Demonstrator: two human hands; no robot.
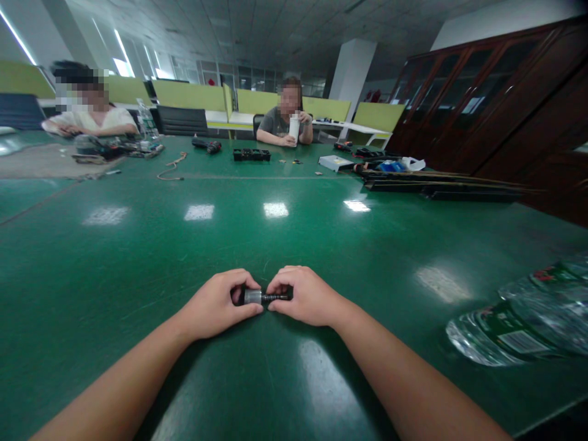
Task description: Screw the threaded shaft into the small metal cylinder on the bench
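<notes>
A small silver metal cylinder [253,296] with a dark, ridged shaft [272,297] lies lengthwise left to right, low over the green table [220,245]. My left hand [215,304] is closed around the cylinder end, thumb in front and fingers behind. Around the shaft's right end, the thumb and fingers of my right hand [303,296] are curled. The two hands face each other with their fingertips close together. Part of the cylinder's left end and the shaft's tip are hidden by my fingers.
Clear plastic water bottles [509,331] lie at the right. Farther back are a power drill [206,145], a black block-shaped part [252,155], a white box [335,163] and long black strips [441,184]. Two people sit across the table; one holds a white cup [294,130].
</notes>
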